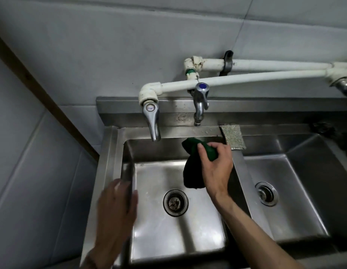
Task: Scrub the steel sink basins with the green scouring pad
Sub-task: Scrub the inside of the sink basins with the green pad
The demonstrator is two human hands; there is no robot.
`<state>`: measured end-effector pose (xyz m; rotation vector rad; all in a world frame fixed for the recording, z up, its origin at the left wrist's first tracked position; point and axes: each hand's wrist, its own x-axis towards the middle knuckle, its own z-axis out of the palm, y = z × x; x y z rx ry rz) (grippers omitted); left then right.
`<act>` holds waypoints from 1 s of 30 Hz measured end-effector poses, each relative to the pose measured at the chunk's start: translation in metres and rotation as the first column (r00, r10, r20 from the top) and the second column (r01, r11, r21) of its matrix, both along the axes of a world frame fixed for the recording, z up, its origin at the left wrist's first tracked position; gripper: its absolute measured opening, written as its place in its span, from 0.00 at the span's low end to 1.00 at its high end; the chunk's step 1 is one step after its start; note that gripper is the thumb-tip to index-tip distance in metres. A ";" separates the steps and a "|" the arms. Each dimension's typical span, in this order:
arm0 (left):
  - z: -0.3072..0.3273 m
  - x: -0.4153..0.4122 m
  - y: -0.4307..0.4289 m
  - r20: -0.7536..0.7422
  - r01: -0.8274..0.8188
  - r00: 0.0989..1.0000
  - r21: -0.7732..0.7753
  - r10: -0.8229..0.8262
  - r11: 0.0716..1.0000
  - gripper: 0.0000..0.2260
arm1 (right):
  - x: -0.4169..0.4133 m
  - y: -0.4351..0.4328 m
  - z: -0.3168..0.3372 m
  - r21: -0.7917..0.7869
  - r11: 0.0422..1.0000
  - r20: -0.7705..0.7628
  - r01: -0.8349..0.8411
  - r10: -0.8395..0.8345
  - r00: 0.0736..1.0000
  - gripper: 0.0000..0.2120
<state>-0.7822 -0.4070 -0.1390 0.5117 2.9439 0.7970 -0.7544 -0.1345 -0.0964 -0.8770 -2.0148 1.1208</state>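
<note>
Pad [205,150], green, crumpled, in right hand [215,167].

One head view looks steeply down and forward from close above the left basin [159,230], facing the wall behind it. The right basin [297,200] runs off to that basin's right, partly cut off.

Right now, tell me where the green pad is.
The green pad is gripped in the right hand, held over the back right corner of the left basin, just left of the silver sponge lying on the divider.
</note>
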 end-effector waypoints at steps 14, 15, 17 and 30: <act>0.162 0.097 0.113 0.657 -0.319 0.643 0.697 -0.393 0.642 0.31 | 0.158 -0.044 0.134 -0.095 0.973 -0.127 -0.210 0.197 0.972 0.14; 0.169 0.100 0.113 0.629 -0.270 0.649 0.716 -0.428 0.644 0.32 | 0.169 -0.041 0.143 -0.076 0.974 -0.116 -0.214 0.205 0.972 0.15; 0.182 0.103 0.115 0.589 -0.159 0.643 0.727 -0.489 0.668 0.42 | 0.190 -0.033 0.160 -0.034 0.982 -0.104 -0.188 0.184 0.977 0.18; 0.255 0.183 0.183 0.348 0.378 0.403 0.779 -0.846 0.501 0.18 | 0.329 -0.030 0.200 -0.272 0.916 -0.162 0.296 -0.347 0.924 0.21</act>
